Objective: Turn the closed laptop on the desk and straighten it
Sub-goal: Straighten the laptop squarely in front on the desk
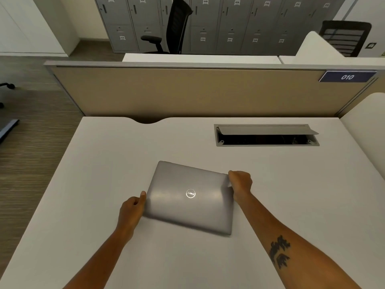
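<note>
Grey closed laptop (190, 197) sits skewed mid-desk (83, 184). Our left hand (132, 209) pinches its left edge, right hand (240, 182) curls around the far-right corner, apparently gripping. We should pivot flat, counter-pushing evenly until edges parallel the desk front.

Brushed matt metal laptop (187, 197) on smooth matt desk (104, 163).

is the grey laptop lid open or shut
Shut. The flat grey metal laptop lies lid-down on the white desk, round logo facing up, no screen or keys showing, skewed to the desk edge.
</note>
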A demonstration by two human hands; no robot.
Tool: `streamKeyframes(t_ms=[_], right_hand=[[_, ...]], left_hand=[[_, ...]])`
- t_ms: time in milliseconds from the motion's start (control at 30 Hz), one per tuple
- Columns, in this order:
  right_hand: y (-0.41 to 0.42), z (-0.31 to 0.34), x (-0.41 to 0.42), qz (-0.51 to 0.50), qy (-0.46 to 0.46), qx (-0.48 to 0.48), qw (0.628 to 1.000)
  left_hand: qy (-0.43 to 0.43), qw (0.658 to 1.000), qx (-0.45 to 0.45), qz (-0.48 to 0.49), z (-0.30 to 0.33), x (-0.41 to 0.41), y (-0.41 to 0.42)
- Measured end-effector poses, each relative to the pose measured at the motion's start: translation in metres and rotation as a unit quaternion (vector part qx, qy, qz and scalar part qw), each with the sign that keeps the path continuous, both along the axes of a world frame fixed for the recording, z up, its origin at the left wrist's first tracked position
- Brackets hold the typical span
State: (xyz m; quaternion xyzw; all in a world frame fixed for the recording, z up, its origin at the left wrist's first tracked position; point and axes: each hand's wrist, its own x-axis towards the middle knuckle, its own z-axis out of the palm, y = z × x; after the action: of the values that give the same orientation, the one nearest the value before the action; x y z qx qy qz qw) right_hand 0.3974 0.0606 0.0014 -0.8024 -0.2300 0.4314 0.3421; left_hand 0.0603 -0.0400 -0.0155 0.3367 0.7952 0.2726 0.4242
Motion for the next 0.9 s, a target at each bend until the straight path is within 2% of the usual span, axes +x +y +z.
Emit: streamKeyframes(t_ms=[200, 600, 733, 900], right_hand=[[-0.021, -0.007, 0.004, 0.052, -0.028, 0.033, 0.998], [-0.095, -0.013, -0.008, 0.028, -0.001, 0.011, 1.0], [-0.097, -0.016, -0.008, -0.001, 0.027, 0.006, 1.0], [-0.083, -0.021, -0.004, -0.053, 0.059, -0.018, 0.997]], left_hand=[[0.022, 0.999, 0.005, -0.043, 0.006, 0.01, 0.007], [-0.01, 0.996, 0.046, -0.077, 0.017, 0.03, 0.055], [-0.039, 0.997, 0.03, -0.054, 0.018, 0.03, 0.063], [-0.08, 0.996, -0.015, 0.026, 0.021, 0.037, 0.067]])
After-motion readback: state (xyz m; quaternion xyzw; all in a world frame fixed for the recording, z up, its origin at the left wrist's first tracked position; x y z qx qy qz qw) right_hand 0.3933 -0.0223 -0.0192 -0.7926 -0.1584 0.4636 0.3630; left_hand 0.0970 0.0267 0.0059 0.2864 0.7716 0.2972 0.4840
